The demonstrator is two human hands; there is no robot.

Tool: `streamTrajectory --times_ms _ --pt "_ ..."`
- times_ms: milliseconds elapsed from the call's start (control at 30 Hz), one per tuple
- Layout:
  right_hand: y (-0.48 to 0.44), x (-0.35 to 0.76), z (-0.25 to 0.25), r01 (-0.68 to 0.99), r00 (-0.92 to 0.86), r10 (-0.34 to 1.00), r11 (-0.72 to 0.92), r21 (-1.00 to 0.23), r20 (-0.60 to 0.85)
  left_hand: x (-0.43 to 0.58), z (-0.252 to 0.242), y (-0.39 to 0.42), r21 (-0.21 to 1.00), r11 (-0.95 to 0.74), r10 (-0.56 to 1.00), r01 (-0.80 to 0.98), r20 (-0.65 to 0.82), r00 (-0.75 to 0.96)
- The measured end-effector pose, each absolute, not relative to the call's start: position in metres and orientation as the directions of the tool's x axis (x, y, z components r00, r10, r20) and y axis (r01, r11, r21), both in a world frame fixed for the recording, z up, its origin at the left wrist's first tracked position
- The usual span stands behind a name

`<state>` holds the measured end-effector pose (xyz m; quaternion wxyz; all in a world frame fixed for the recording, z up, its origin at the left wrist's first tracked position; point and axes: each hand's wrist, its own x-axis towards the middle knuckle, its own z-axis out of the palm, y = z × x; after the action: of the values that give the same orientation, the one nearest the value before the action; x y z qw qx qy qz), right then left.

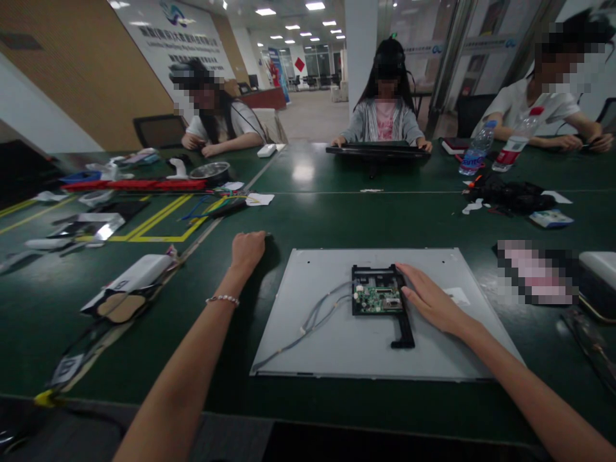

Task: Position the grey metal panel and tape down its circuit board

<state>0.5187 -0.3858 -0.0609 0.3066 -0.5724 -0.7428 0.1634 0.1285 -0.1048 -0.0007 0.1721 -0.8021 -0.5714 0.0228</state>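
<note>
A flat grey metal panel [308,308] lies on the green table in front of me. Upon it rests a black plastic bracket [404,330] framing a green circuit board [378,299]. Thin grey cables [315,314] run from the board toward the panel's lower left corner. My right hand [430,300] lies over the panel with fingers stretched out, touching the bracket's right edge. To the left of the panel, my left hand [249,251] is closed on the tabletop; a small dark tip shows beside it, but what the fingers hold is hidden.
A white battery-like pack [137,282] with wires lies at left. Tools and parts, including a red strip [139,185], spread beyond it. Across the table a person holds a dark screen [378,151]; two others sit either side. Bottles [517,141] and a black bundle [513,194] stand right.
</note>
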Motion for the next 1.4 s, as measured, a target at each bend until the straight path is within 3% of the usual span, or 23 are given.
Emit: streamTrajectory --times_ms 433,733,1033,1200,1400 --pt "-0.387 0.518 -0.061 0.767 -0.164 0.951 0.29 -0.572 0.262 0.191 -0.012 -0.194 -0.251 -0.686 0.654 0.683 0.199 0.73" --pt "-0.386 0.513 -0.042 0.745 -0.101 0.918 0.325 -0.583 0.384 0.221 -0.003 -0.232 -0.106 -0.784 0.52 0.611 0.425 0.741" --pt "-0.357 0.467 -0.009 0.671 -0.126 0.876 0.42 -0.611 0.465 0.256 0.004 -0.28 -0.144 -0.892 0.341 0.428 0.406 0.848" --pt "-0.349 0.453 -0.005 0.666 -0.046 0.932 0.298 -0.684 0.361 0.26 0.006 -0.288 -0.133 -0.89 0.352 0.436 0.407 0.843" --pt "-0.351 0.449 -0.007 0.432 0.015 0.946 0.285 -0.856 0.323 0.262 0.005 -0.291 -0.112 -0.882 0.375 0.458 0.423 0.825"
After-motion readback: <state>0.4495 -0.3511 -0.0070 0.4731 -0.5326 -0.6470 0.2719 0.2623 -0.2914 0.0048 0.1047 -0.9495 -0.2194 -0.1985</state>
